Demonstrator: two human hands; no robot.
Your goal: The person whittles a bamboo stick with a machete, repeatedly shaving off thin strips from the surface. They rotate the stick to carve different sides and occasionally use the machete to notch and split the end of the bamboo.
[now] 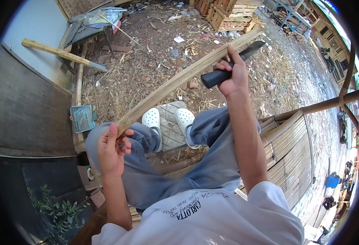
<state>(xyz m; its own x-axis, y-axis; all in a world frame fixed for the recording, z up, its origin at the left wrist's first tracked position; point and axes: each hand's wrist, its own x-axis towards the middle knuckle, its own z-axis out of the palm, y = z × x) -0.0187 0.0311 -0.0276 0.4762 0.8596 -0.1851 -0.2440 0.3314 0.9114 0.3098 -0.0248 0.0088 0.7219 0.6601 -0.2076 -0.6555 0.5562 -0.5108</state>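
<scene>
A long, pale strip of wood [179, 80] slants across the view, from above my left knee up to the far right. My left hand [111, 154] pinches its near end between thumb and fingers. Farther up, my right hand [235, 78] is closed round the black handle of a knife [215, 79]. The dark blade points up and to the right, beside the strip's far part. The right index finger touches the wood, and the strip partly hides that hand's fingertips.
Below the strip, white clogs [151, 118] rest on a stone slab [172, 126]. Wooden crates [232, 16] stand on the littered ground ahead. A blue-rimmed basket [83, 118] is at left, near a propped plank [61, 53]. Bamboo slats [289, 151] lie right.
</scene>
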